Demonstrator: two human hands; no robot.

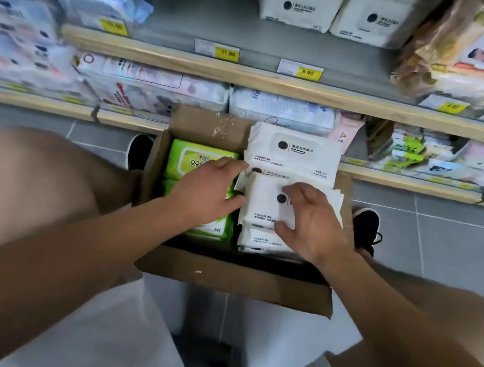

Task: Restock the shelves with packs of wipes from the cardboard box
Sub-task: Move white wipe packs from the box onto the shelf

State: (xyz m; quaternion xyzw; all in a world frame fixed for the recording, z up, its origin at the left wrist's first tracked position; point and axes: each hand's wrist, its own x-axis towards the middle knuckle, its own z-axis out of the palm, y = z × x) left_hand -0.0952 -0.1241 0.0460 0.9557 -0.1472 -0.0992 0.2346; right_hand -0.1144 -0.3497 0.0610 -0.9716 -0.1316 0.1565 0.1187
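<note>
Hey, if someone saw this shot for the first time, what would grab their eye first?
Probably the two bare hands in the middle: the left hand and right hand both on a white pack of wipes in an open cardboard box on the floor. Next, the bright green packs in the box's left half, and the yellow price tags along the shelf edge above.

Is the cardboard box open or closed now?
Open: the cardboard box has its flaps folded out, and white packs and green packs show inside.
</note>
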